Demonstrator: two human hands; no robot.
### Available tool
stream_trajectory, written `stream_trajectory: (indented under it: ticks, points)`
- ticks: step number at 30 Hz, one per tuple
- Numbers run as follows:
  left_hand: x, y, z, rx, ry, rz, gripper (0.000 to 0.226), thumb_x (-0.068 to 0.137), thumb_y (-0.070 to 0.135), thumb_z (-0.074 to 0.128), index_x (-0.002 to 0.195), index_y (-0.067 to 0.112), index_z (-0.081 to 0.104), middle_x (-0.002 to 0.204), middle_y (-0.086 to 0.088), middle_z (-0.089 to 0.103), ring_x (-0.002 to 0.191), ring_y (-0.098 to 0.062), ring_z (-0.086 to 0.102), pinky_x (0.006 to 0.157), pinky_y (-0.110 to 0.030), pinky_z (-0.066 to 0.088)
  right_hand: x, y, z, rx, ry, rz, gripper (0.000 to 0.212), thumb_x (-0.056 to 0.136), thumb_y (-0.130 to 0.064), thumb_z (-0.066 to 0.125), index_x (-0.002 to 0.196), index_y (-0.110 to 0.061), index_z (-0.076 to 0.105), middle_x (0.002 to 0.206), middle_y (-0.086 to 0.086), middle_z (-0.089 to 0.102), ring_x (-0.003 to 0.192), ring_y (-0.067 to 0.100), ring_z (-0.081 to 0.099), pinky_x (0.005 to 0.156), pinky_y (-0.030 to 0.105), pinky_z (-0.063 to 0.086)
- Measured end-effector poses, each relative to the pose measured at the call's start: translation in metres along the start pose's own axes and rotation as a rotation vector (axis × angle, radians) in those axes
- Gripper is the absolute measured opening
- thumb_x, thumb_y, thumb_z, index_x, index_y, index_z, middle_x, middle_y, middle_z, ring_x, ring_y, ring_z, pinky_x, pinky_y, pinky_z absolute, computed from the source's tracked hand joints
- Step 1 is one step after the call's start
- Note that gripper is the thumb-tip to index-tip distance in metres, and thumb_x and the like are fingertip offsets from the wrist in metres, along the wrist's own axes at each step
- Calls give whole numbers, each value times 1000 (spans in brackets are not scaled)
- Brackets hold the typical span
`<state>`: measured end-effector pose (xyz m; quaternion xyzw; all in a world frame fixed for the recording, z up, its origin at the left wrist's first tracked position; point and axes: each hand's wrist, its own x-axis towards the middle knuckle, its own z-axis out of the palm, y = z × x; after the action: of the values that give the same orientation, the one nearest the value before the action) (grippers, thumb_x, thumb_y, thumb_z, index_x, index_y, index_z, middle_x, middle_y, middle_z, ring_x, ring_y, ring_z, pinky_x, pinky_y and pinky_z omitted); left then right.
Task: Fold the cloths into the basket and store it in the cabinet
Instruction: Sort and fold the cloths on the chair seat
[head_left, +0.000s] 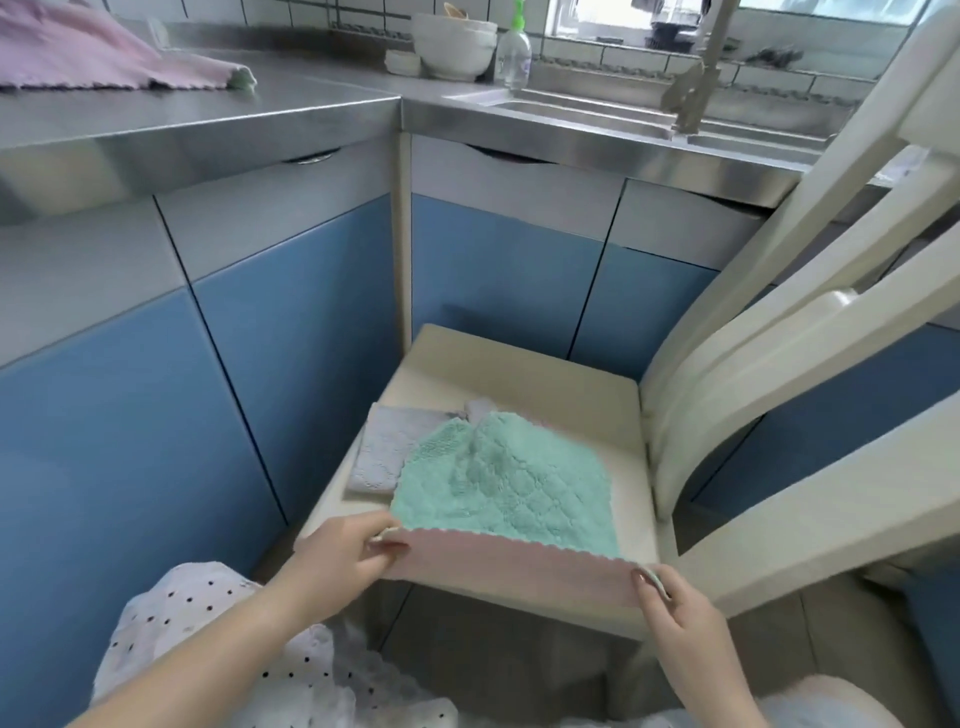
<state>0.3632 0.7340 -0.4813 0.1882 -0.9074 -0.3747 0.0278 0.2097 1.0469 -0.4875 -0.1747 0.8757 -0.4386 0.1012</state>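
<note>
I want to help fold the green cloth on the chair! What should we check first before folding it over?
1. Left hand pinches the near-left corner of the green quilted cloth with the pink underside: ok.
2. Right hand pinches the near-right corner: ok.
3. Near edge pulled straight between the hands: ok.
4. Cloth lying flat: not ok, it bunches toward the far end.
5. Room on the cream wooden chair seat: not ok, the cloth overlaps a folded grey cloth.
6. Basket ready nearby: cannot tell, none is in view.
</note>
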Motion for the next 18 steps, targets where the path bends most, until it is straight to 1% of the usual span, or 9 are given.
stream_trajectory:
  ticks: [3, 5, 8, 10, 11, 12, 14, 16, 18]
  points:
    - [14, 2, 2, -94, 76, -45, 15, 89, 27, 58, 90, 41, 64, 91, 24, 65, 87, 2, 59, 79, -25, 48, 18, -2, 3, 17, 11, -22, 23, 95, -21, 50, 78, -34, 62, 74, -11, 67, 73, -1, 58, 59, 14, 39]
    - [29, 6, 0, -200, 144, -88, 10, 90, 30, 57, 94, 37, 65, 92, 16, 67, 85, -6, 62, 77, -29, 49, 40, -11, 5, 28, 39, -35, 25, 96, -23, 48, 75, -32, 59, 70, -12, 64, 70, 4, 56, 60, 24, 40]
    - [54, 13, -2, -277, 240, -128, 10, 90, 31, 58, 90, 23, 65, 74, 1, 62, 69, -20, 54, 64, -32, 42, 78, -27, 8, 77, 120, -32, 24, 97, -28, 46, 77, -24, 59, 72, -9, 62, 71, 10, 53, 64, 34, 43]
    - [74, 18, -5, -317, 292, -144, 11, 89, 30, 60, 81, 23, 62, 65, 7, 52, 62, -15, 45, 58, -29, 34, 105, -33, 10, 122, 146, -24, 19, 97, -30, 46, 84, -29, 61, 81, -13, 63, 77, 3, 54, 65, 28, 42]
    - [83, 21, -7, -341, 314, -157, 11, 89, 30, 60, 79, 24, 61, 66, 10, 53, 63, -13, 47, 57, -28, 37, 116, -35, 10, 133, 146, -20, 17, 97, -30, 46, 89, -32, 61, 85, -18, 62, 82, -1, 54, 64, 24, 42]
    - [93, 22, -9, -356, 323, -176, 10, 89, 30, 60, 82, 23, 62, 71, 8, 59, 68, -15, 53, 59, -31, 43, 126, -35, 12, 136, 141, -13, 16, 97, -30, 46, 92, -33, 61, 88, -21, 61, 86, -1, 54, 66, 23, 42]
    - [108, 22, -12, -346, 338, -208, 18, 89, 32, 60, 92, 14, 63, 87, -9, 65, 81, -28, 60, 71, -46, 50, 142, -33, 17, 139, 131, 15, 15, 96, -31, 46, 95, -35, 60, 91, -22, 61, 89, 2, 56, 70, 27, 43]
    - [123, 18, -11, -311, 350, -231, 26, 88, 31, 61, 95, 6, 63, 92, -18, 63, 87, -35, 60, 78, -48, 49, 157, -27, 23, 125, 134, 47, 15, 96, -31, 47, 96, -34, 61, 92, -20, 62, 92, 8, 57, 77, 31, 44]
    - [135, 16, -9, -291, 341, -259, 25, 88, 31, 62, 94, 7, 63, 92, -15, 64, 87, -32, 61, 80, -47, 49, 168, -21, 27, 108, 139, 76, 14, 95, -32, 48, 94, -33, 62, 91, -19, 63, 94, 12, 57, 81, 33, 44]
